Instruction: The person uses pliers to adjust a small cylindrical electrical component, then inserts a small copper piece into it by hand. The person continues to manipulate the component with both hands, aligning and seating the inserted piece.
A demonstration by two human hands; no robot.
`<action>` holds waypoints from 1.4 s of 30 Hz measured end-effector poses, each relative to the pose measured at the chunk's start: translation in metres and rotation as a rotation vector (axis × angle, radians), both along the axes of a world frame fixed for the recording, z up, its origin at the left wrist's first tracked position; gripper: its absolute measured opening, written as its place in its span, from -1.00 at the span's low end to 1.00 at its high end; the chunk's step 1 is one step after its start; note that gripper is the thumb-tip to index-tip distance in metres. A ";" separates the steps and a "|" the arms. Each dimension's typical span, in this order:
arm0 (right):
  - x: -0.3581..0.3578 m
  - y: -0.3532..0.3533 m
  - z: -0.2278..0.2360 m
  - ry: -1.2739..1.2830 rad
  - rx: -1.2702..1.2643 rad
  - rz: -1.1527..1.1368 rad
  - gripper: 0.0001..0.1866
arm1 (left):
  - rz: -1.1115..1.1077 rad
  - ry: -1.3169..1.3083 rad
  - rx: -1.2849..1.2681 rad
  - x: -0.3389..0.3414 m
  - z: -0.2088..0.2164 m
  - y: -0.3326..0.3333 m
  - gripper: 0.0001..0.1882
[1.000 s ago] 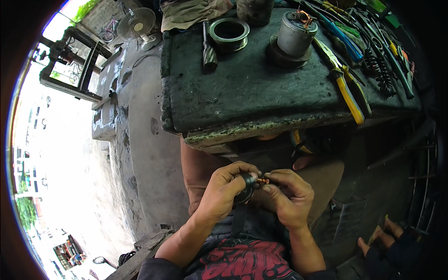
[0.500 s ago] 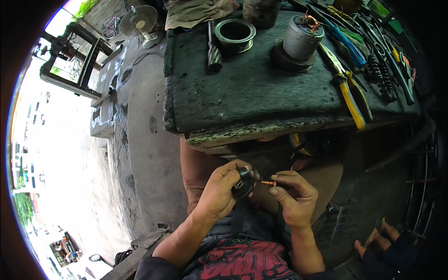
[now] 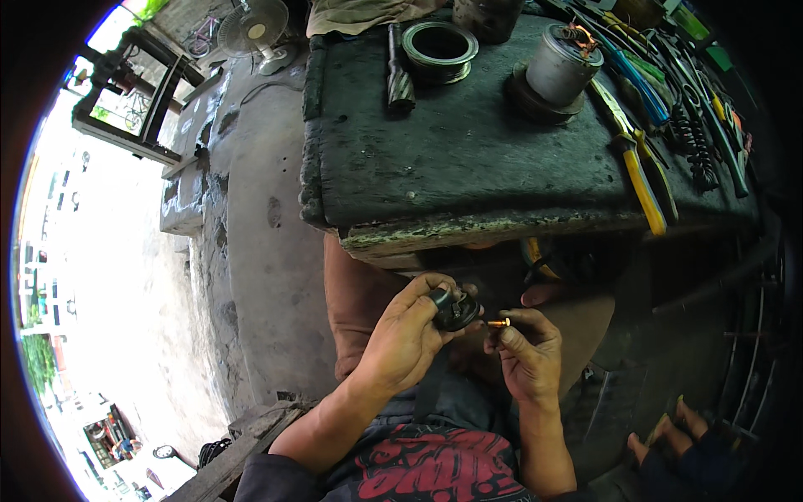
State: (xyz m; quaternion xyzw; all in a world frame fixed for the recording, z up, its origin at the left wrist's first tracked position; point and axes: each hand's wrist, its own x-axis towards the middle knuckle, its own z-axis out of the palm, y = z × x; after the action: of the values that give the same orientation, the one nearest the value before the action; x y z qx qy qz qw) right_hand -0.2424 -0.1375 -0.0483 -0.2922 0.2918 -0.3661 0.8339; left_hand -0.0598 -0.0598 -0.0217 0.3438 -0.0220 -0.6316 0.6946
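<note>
Above my lap, my left hand (image 3: 407,330) is closed round a black round part (image 3: 457,311), its fingers along the side and thumb near the top. Some small detail shows on the part's upper face, too dark to make out. Just to its right, my right hand (image 3: 529,347) pinches a small copper-coloured bolt (image 3: 500,323) between thumb and fingertips. The bolt lies roughly level, one end toward the black part, and a small gap separates the two.
A dark workbench (image 3: 368,167) stands ahead, carrying a metal ring (image 3: 441,54), a fluted cutter (image 3: 401,84), a grey cylinder (image 3: 560,71) and yellow-handled pliers (image 3: 641,180). Several tools lie at the right. A fan (image 3: 255,33) stands far left. Another person's feet (image 3: 669,431) show lower right.
The black part has turned in my left hand, so more of its upper face shows. My right hand has drawn slightly away with the bolt. The view has shifted a little.
</note>
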 end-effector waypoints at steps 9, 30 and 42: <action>0.004 0.002 0.008 -0.002 -0.019 -0.016 -0.71 | -0.031 -0.313 0.086 -0.006 0.012 0.002 -0.74; 0.029 0.007 0.046 0.562 -0.880 -0.065 -0.73 | 0.038 0.102 0.114 -0.008 -0.010 0.015 -0.67; 0.029 0.006 0.041 0.669 -1.072 -0.114 -0.71 | 0.099 0.119 0.133 -0.018 -0.013 0.012 -0.74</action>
State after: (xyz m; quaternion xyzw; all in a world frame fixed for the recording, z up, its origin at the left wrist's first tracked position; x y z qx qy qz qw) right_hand -0.2139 -0.1313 -0.0074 -0.7518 0.3278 -0.3944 0.4146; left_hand -0.0780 -0.0473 -0.0350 0.3516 0.0781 -0.6159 0.7007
